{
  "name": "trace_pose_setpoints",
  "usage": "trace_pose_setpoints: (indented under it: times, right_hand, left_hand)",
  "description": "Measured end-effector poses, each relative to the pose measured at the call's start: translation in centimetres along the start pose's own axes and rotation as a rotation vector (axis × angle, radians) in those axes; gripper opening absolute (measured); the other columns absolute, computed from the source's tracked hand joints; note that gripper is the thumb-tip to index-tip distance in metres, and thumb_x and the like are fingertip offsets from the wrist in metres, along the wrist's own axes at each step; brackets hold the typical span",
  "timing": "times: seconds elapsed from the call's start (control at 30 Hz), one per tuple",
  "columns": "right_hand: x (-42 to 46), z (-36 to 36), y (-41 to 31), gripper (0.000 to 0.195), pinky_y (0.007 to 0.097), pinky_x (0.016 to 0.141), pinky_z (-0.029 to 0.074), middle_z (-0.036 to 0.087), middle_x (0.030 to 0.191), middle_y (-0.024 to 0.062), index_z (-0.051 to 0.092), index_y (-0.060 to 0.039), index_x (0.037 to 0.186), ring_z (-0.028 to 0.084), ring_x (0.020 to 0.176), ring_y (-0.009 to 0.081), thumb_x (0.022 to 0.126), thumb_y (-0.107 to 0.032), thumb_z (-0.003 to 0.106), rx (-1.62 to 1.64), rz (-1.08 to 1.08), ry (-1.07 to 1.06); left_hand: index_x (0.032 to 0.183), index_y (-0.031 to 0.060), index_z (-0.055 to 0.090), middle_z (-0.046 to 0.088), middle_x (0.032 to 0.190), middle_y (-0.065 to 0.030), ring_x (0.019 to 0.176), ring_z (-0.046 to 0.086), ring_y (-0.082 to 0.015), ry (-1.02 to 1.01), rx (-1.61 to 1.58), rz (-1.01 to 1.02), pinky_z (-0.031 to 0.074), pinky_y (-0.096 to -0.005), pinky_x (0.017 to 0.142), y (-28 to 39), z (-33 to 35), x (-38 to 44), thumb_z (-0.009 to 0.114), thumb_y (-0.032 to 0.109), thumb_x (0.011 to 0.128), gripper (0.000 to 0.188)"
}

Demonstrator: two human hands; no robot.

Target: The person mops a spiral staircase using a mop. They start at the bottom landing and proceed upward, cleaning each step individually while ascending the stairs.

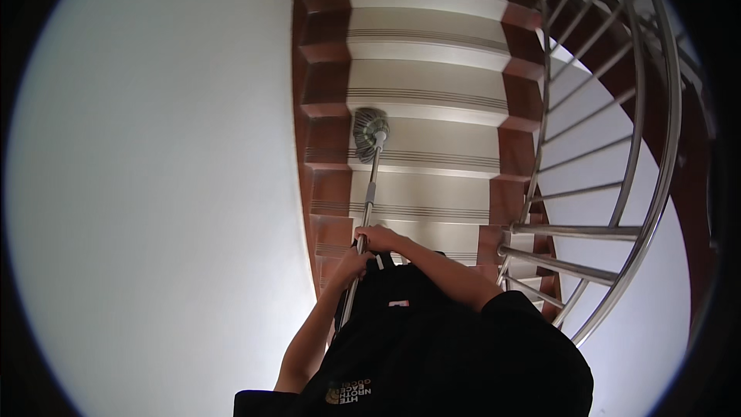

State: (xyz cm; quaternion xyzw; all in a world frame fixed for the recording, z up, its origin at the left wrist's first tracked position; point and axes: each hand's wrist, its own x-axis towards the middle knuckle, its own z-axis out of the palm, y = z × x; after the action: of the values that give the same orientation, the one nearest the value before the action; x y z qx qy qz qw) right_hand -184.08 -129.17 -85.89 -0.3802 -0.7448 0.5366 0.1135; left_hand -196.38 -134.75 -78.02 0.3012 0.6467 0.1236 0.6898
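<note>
Both my hands grip the metal pole of a mop (370, 192) that reaches up and away from me. My right hand (379, 238) holds the pole higher up, and my left hand (351, 264) is closed around it just below. The striped grey-green mop head (369, 132) lies on a beige stair tread (443, 136), at its left end beside the dark red border. Below my hands the pole runs down along the left side of my black clothing.
Beige steps (428, 75) with grooved edges and dark red side borders (327, 81) stretch ahead. A plain pale wall (162, 185) stands close on the left. On the right curves a stainless steel railing (674, 98) with bars, and further steps show beneath it.
</note>
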Motion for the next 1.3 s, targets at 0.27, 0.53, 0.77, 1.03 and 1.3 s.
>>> trace_pose_setpoints:
  times: [0.27,0.53,0.77,1.03,1.3]
  right_hand:
    - [-11.8,1.0,7.9,0.028,0.0416,0.053,0.04,0.054,0.063,0.0118,0.043,-0.0123,0.079,0.054,0.064,0.0335,0.074,-0.036,0.056,0.018,0.16,0.295]
    - [-25.5,0.5,10.8,0.014,0.0437,0.054,0.041,0.055,0.064,0.0128,0.043,-0.0126,0.081,0.054,0.065,0.0353,0.072,-0.018,0.052,0.082,0.242,0.505]
    - [-34.5,0.7,14.1,0.016,0.0417,0.051,0.04,0.053,0.06,0.0131,0.045,-0.0109,0.08,0.054,0.06,0.0339,0.067,-0.012,0.054,0.076,0.345,0.66]
    - [-38.4,4.2,16.7,0.019,0.0427,0.053,0.041,0.055,0.063,0.0148,0.045,-0.0109,0.082,0.054,0.062,0.0354,0.068,-0.016,0.057,0.119,0.346,0.649]
    - [-35.2,5.6,15.0,0.026,0.0432,0.057,0.042,0.057,0.068,0.0133,0.045,-0.0111,0.085,0.055,0.066,0.0349,0.066,-0.02,0.061,0.082,0.381,0.617]
  left_hand:
    - [0.084,0.0059,0.036,0.035,0.045,-0.0007,0.032,0.038,-0.0115,-0.07,0.101,-0.011,0.03,-0.0243,0.029,-3.9,12.5,2.8,0.051,0.006,0.072,0.019]
    - [0.089,0.0029,0.04,0.036,0.043,-0.0007,0.03,0.037,-0.0116,-0.263,0.212,-0.047,0.03,-0.0245,0.028,-5.8,23.8,0.6,0.054,0.01,0.072,0.022]
    - [0.085,0.0097,0.036,0.03,0.043,0.0029,0.031,0.032,-0.0076,-0.473,0.143,-0.206,0.027,-0.0222,0.028,-7.0,31.9,-0.1,0.052,0.011,0.077,0.018]
    - [0.073,0.0116,0.033,0.03,0.044,0.0033,0.032,0.03,-0.0073,-0.624,0.119,-0.451,0.025,-0.0216,0.03,-11.3,33.0,2.3,0.05,0.014,0.079,0.018]
    - [0.077,0.0081,0.039,0.036,0.047,0.0002,0.035,0.037,-0.0108,-0.518,0.42,-0.144,0.031,-0.0243,0.032,-12.2,29.1,2.4,0.051,0.02,0.077,0.017]
